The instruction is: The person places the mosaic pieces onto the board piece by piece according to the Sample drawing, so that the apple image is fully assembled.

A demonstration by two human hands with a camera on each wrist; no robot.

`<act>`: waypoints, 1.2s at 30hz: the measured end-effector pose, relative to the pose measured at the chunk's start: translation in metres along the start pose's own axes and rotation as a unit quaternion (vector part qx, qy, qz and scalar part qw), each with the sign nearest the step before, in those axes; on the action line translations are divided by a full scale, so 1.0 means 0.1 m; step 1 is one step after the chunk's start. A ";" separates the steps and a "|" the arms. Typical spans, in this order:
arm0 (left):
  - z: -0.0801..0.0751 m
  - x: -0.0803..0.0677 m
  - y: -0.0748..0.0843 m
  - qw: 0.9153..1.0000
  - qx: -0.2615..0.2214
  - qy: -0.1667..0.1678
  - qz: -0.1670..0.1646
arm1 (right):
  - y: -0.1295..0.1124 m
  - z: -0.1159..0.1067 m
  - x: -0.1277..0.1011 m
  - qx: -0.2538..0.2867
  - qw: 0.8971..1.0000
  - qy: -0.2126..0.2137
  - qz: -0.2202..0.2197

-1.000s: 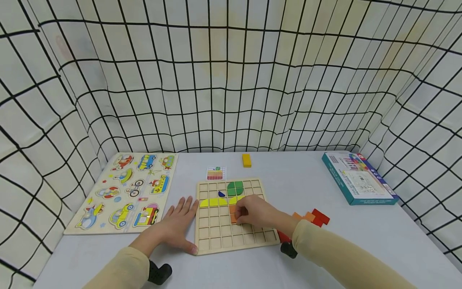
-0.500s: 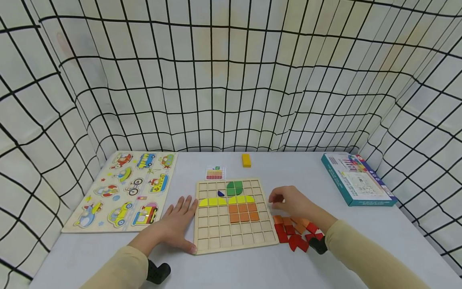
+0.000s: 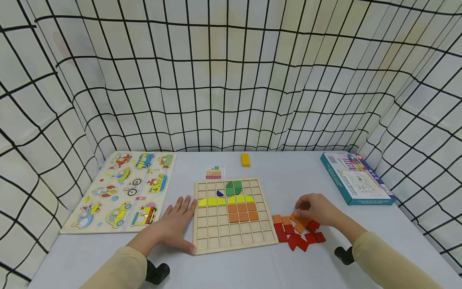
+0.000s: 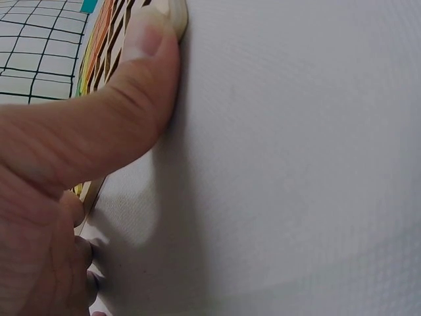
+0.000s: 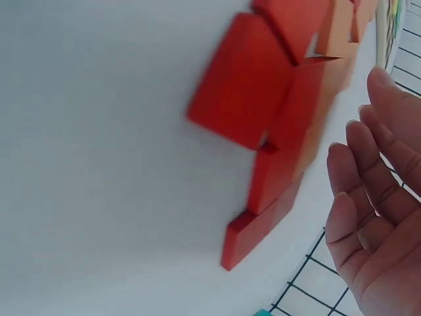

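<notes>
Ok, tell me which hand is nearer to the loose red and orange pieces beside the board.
Right. The right hand hovers directly over the loose red and orange pieces, while the left hand lies flat across the wooden grid board, against its left edge.

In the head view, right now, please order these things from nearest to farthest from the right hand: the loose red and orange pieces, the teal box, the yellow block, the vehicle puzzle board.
From the right hand:
1. Loose red and orange pieces, directly under and beside its fingers.
2. Teal box, at the table's right edge, farther back.
3. Yellow block, near the back wall, centre.
4. Vehicle puzzle board, far left.
</notes>
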State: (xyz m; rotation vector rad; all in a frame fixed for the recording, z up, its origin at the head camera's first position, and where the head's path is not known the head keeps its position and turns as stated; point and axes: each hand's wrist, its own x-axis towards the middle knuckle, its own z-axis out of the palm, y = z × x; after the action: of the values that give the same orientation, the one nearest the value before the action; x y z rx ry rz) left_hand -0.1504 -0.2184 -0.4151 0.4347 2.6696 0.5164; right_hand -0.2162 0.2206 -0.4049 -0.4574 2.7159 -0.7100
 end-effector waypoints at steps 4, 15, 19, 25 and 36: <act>0.00 -0.01 0.00 1.000 -0.003 0.000 0.001 | 0.03 0.06 -0.02 -0.010 1.000 -0.004 0.016; 0.00 0.00 0.00 1.000 -0.001 -0.001 0.000 | -0.11 0.14 0.01 -0.032 0.999 0.011 0.039; 0.01 0.01 0.00 1.000 0.003 -0.004 -0.003 | -0.11 0.14 0.02 -0.012 0.999 0.022 0.032; 0.00 0.00 0.01 1.000 0.006 -0.005 -0.005 | -0.18 0.12 0.10 -0.026 0.998 0.058 -0.010; 0.02 0.02 -0.01 1.000 0.004 -0.003 -0.005 | -0.86 0.35 0.48 -0.008 0.991 0.055 -0.124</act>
State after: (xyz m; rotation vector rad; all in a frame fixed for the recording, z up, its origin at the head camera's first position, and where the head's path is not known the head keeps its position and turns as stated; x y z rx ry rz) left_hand -0.1515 -0.2181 -0.4181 0.4251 2.6671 0.5021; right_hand -0.2278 0.1168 -0.3999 -0.7921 2.7981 -0.7977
